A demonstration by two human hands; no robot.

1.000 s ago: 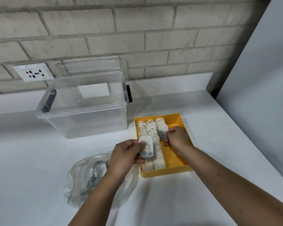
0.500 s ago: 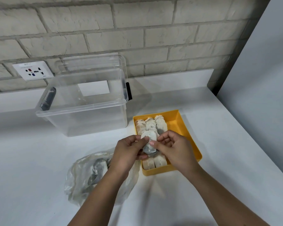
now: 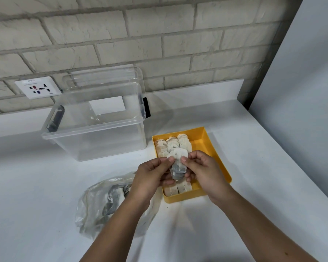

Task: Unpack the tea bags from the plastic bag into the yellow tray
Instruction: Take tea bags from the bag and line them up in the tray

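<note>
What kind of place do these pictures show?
Probably an indoor kitchen or pantry counter, though I cannot be sure: a white counter against a brick wall with a socket, and a clear storage box beside a tray of tea bags.

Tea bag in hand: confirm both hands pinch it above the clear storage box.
Wrong place. In the head view the left hand and right hand pinch the tea bag above the yellow tray, not the clear storage box.

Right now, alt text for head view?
Left hand and right hand pinch one tea bag over a yellow tray partly filled with tea bag rows. A plastic bag holding more lies left of it; a clear bin stands farther back.
</note>
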